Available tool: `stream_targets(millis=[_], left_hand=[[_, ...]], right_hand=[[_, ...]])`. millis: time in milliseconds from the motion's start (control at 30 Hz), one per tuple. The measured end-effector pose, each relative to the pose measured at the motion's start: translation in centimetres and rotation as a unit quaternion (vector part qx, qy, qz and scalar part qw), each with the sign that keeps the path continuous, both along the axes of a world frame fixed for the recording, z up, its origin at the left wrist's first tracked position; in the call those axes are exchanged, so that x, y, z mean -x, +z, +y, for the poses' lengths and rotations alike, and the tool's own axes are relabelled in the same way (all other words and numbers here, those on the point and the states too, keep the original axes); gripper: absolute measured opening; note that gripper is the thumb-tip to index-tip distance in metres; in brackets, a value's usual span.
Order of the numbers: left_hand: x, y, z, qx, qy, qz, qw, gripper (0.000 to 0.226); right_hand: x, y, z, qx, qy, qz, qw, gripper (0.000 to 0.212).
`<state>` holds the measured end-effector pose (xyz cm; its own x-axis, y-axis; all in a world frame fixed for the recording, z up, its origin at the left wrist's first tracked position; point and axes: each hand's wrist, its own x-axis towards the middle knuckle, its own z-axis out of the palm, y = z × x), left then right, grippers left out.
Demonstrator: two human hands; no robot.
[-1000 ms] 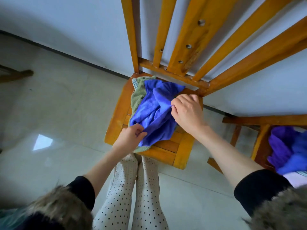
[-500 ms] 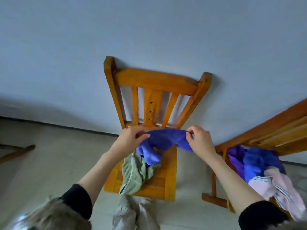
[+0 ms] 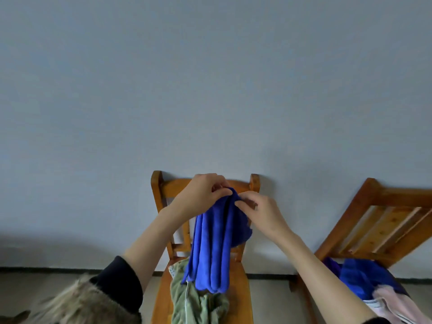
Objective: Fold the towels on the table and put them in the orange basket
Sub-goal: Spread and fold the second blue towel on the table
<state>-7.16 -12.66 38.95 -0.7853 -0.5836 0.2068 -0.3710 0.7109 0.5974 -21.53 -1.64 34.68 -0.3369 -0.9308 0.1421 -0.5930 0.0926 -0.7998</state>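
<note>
Pale blue-grey wall [image 3: 210, 90] fills most of the view, bare and open above and to both sides of the raised hands, and it meets the light floor [image 3: 46, 288] at a dark skirting line low in the frame. Against that wall stands a wooden chair [image 3: 240, 298], its back posts showing behind the hands and its seat running down to the bottom edge. Held up in front of the chair back is a blue towel [image 3: 214, 249]: the left hand [image 3: 201, 195] pinches its top edge with curled fingers and thumb, and the right hand [image 3: 264, 213] pinches the same top edge just beside it, so the two hands are close together with the cloth bunched between them. From there the towel hangs in long vertical folds, its lower end free above the seat and overlapping a green towel [image 3: 198, 305] that lies crumpled on the seat and spills off the bottom of the frame. To the right, well apart from the held towel, a second wooden chair [image 3: 374, 225] leans into view, and on its seat lies a heap of cloth: a blue piece [image 3: 364, 279] with a pink piece [image 3: 392, 305] nearer the camera. Dark sleeves with a furry cuff [image 3: 88, 302] frame the lower corners.
</note>
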Motion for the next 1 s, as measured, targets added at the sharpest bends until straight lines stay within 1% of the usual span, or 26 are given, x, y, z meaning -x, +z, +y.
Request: stream_targets(millis=[67, 200, 300, 367, 433, 600, 700, 800, 900, 1000], left_hand=[[-1.1, 0.6, -0.1, -0.005, 0.013, 0.001, 1.000, 0.008], [-4.0, 0.6, -0.5, -0.037, 0.062, 0.009, 0.997, 0.014], [-7.0, -0.5, -0.7, -0.048, 0.131, 0.000, 0.990, 0.024], [-9.5, -1.4, -0.9, -0.056, 0.188, -0.006, 0.981, 0.018], [-12.6, -2.2, -1.2, -0.071, 0.248, 0.001, 0.966, 0.014], [-21.6, -2.7, -0.7, -0.085, 0.390, 0.034, 0.916, 0.016], [-27.3, -1.9, 0.1, -0.063, 0.445, 0.053, 0.892, 0.014], [-33.7, -0.6, 1.2, -0.047, 0.482, 0.053, 0.873, 0.007], [-40.8, 0.5, 2.7, -0.049, 0.516, 0.051, 0.853, 0.010], [-48.3, 1.3, 5.0, -0.039, 0.567, 0.053, 0.821, 0.012]], right_hand=[[-0.5, 1.5, -0.5, 0.003, 0.007, 0.003, 1.000, 0.012], [-1.7, 3.7, -1.9, 0.052, 0.004, 0.064, 0.997, 0.012], [-3.7, 5.1, -3.6, 0.046, 0.061, 0.115, 0.990, 0.013], [-5.4, 6.0, -5.1, 0.042, 0.104, 0.137, 0.984, 0.015], [-7.3, 7.0, -6.4, 0.047, 0.132, 0.140, 0.980, 0.017], [-12.6, 8.9, -9.3, 0.068, 0.180, 0.139, 0.971, 0.017], [-16.6, 9.6, -10.8, 0.074, 0.208, 0.130, 0.967, 0.017], [-21.8, 10.3, -12.1, 0.080, 0.238, 0.106, 0.962, 0.018], [-28.1, 11.2, -13.4, 0.086, 0.273, 0.096, 0.953, 0.019], [-34.6, 11.8, -14.8, 0.097, 0.291, 0.100, 0.947, 0.019]])
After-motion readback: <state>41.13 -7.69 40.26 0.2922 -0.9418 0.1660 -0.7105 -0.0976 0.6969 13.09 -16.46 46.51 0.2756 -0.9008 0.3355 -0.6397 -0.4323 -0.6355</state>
